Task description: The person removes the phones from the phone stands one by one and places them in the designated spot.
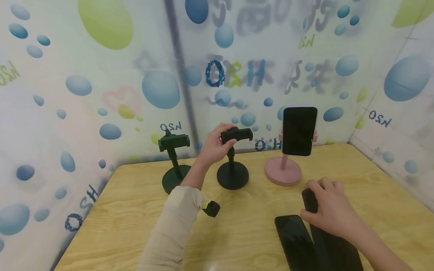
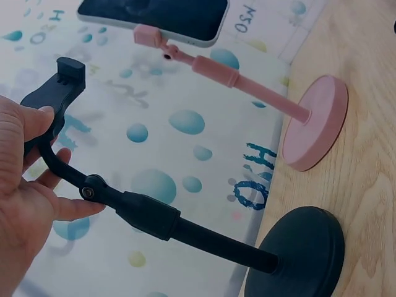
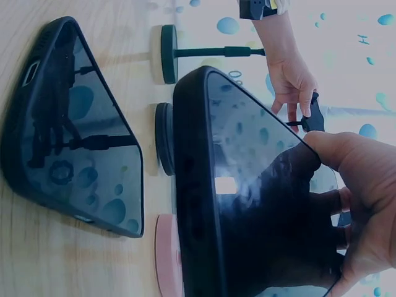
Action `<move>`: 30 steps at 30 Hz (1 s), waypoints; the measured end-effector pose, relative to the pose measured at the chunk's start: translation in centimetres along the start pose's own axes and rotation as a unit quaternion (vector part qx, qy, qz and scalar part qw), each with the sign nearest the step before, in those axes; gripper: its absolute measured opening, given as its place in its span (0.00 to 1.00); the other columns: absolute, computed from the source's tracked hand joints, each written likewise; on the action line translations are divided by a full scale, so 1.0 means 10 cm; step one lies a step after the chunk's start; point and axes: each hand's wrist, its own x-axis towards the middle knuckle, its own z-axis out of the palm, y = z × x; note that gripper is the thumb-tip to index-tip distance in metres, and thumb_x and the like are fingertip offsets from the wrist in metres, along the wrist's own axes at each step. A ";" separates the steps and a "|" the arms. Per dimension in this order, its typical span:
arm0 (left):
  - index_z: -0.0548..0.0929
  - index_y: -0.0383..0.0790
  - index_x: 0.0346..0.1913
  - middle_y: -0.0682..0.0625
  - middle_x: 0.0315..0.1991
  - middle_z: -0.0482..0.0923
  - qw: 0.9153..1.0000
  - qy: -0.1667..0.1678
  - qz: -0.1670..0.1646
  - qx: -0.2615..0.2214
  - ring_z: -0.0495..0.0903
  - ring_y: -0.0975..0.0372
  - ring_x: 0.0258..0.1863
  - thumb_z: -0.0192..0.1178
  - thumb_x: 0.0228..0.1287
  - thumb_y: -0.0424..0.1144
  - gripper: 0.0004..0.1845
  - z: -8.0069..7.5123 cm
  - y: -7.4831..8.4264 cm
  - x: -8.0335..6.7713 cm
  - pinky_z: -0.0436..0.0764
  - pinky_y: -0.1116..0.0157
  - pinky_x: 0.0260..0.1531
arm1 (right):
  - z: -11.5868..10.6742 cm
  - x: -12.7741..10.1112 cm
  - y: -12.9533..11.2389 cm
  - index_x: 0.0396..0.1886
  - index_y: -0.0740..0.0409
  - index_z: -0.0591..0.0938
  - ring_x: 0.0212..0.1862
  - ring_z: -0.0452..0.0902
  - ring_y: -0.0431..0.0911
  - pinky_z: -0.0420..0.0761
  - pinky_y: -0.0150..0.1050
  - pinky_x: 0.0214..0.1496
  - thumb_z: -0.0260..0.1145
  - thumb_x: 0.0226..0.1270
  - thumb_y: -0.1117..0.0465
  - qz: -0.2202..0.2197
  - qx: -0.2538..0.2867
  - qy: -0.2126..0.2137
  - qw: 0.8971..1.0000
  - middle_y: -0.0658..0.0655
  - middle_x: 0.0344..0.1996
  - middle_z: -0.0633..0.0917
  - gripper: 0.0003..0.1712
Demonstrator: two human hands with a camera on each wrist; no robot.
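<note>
My left hand (image 1: pixel 217 143) grips the clamp of a black phone stand (image 1: pixel 232 177), thumb on its near side. In the left wrist view the stand's jointed neck (image 2: pixel 93 187) runs from the fingers down to a round base (image 2: pixel 297 257). My right hand (image 1: pixel 330 207) holds a black-cased smartphone (image 1: pixel 339 252) by one end, thumb on one edge and fingers along the other. The right wrist view shows this phone (image 3: pixel 260 204) tilted, its dark screen reflecting the hand. Beside it a second black smartphone (image 1: pixel 295 239) lies screen up on the table.
A dark green phone stand (image 1: pixel 174 142) stands left of the black one, its clamp holding nothing. To the right, a pink stand (image 1: pixel 283 173) holds an upright phone (image 1: pixel 300 131). Behind the wooden table (image 1: pixel 135 210) hangs a patterned white wall covering (image 1: pixel 129 94).
</note>
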 end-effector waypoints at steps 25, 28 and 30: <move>0.68 0.41 0.60 0.44 0.57 0.66 0.992 -0.021 -0.113 -0.042 0.67 0.53 0.55 0.52 0.64 0.34 0.21 0.03 -0.29 0.11 0.71 0.54 0.48 | 0.25 -0.06 0.35 0.39 0.58 0.73 0.36 0.59 0.61 0.63 0.44 0.26 0.72 0.35 0.54 0.021 -0.002 -0.064 0.998 0.58 0.30 0.70 0.28; 0.68 0.42 0.60 0.44 0.57 0.66 0.992 -0.019 -0.120 -0.045 0.67 0.53 0.56 0.52 0.64 0.33 0.21 0.03 -0.29 0.11 0.71 0.53 0.48 | 0.30 -0.08 0.41 0.41 0.58 0.73 0.36 0.59 0.63 0.64 0.43 0.23 0.72 0.36 0.54 0.034 0.008 -0.075 0.997 0.59 0.32 0.71 0.29; 0.68 0.42 0.60 0.44 0.57 0.66 0.991 -0.018 -0.123 -0.044 0.66 0.53 0.56 0.52 0.64 0.33 0.21 0.04 -0.29 0.11 0.71 0.53 0.48 | 0.33 -0.08 0.45 0.43 0.59 0.73 0.36 0.60 0.64 0.65 0.43 0.20 0.72 0.36 0.54 0.044 0.014 -0.083 0.995 0.61 0.33 0.71 0.30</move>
